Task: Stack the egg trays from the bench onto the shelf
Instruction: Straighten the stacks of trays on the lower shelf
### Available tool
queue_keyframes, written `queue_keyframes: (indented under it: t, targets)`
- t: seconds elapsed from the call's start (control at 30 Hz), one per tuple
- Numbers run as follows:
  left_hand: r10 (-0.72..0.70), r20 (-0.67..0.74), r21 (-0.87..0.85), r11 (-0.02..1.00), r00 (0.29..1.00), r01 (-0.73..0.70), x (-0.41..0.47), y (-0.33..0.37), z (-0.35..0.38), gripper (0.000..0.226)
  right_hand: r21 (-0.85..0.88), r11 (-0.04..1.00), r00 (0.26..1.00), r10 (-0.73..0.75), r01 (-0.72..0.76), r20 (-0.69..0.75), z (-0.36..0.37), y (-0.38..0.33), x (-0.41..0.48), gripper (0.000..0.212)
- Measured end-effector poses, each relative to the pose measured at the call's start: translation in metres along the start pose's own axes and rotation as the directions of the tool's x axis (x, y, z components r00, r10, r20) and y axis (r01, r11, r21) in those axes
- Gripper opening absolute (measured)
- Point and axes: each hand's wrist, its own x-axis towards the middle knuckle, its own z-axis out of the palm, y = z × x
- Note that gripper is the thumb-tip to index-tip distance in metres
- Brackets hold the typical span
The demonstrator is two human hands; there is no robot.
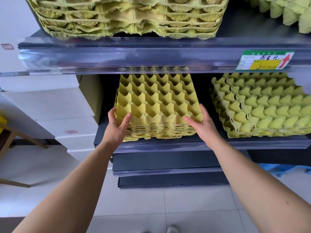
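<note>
A stack of yellow egg trays (156,105) lies on the middle shelf (168,145), its front edge near the shelf lip. My left hand (117,126) grips the stack's front left corner, thumb on top and fingers wrapped round the side. My right hand (202,125) holds the front right corner the same way, thumb over the top tray. A second, untidy stack of egg trays (262,105) sits to the right on the same shelf.
The upper shelf (151,54) carries a tall stack of trays (127,15) and more trays (286,10) at the right; a green price label (265,60) hangs on its rail. White boxes (50,105) stand left of the rack. A wooden bench leg (10,140) shows far left. Tiled floor (151,207) below.
</note>
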Motion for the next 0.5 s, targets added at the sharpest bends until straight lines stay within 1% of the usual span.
queue_keyframes:
  t: [0.27,0.4,0.5]
  targets:
    - [0.055,-0.067,-0.088,0.994,0.996,-0.061,-0.003,0.007,-0.001,0.066,0.021,0.997,0.997,-0.071,0.072,-0.037,-0.003,-0.008,-0.008,0.088]
    - [0.064,-0.087,-0.115,0.991,0.994,-0.074,-0.008,0.008,-0.011,0.074,0.030,0.993,0.993,-0.111,0.112,-0.036,0.001,-0.017,-0.012,0.087]
    - [0.069,-0.114,-0.118,0.990,0.991,-0.082,-0.009,0.006,-0.023,0.074,0.058,0.990,0.992,-0.128,0.129,-0.009,0.013,-0.022,-0.013,0.088]
